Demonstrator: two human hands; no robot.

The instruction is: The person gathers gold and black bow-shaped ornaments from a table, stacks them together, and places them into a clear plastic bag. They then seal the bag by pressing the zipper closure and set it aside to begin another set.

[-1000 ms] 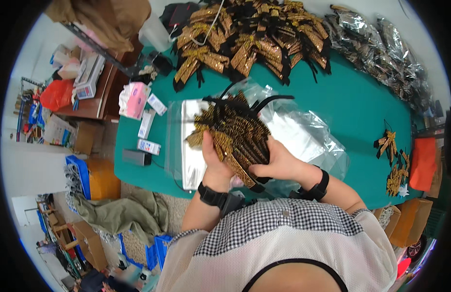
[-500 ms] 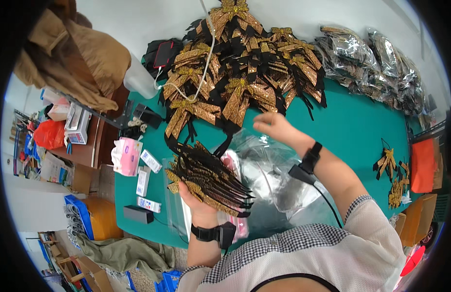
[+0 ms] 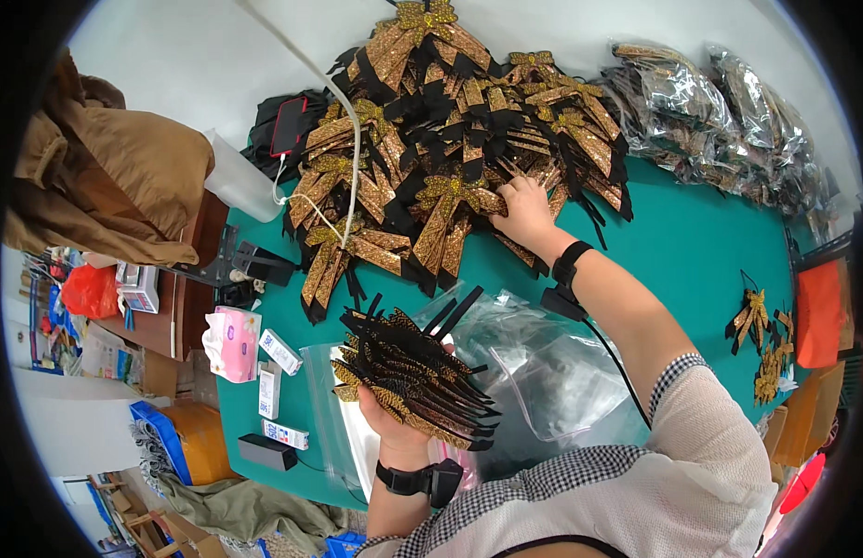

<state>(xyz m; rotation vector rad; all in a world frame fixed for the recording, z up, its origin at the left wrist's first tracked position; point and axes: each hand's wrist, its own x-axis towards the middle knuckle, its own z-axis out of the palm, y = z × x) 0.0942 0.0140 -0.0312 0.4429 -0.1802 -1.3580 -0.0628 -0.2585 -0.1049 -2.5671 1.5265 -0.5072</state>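
A fanned stack of black-and-gold glitter bows (image 3: 417,377) rests in my left hand (image 3: 394,426), whose fingers are wrapped round its lower side. Beyond it rises a big pile of the same kind of bows (image 3: 431,46), gold sequined with black ribbon ends. My right hand (image 3: 524,209) reaches to the near right part of that pile. Its bent fingers pinch at a gold bow (image 3: 453,193) there; the fingertips are partly hidden among the ribbons. Clear plastic bags (image 3: 552,372) lie on the table right of the stack.
Bagged bows (image 3: 673,102) fill the back right of the green table (image 3: 682,270). A few loose gold bows (image 3: 752,316) lie at the right edge. Tissue pack (image 3: 234,344), small white boxes (image 3: 269,391) and a black box (image 3: 267,452) stand left. A white cable (image 3: 357,139) hangs before the pile.
My right hand has moved forward from above the plastic bags to the pile, its fingers now on a bow. My left hand still holds its stack, tilted a little differently.
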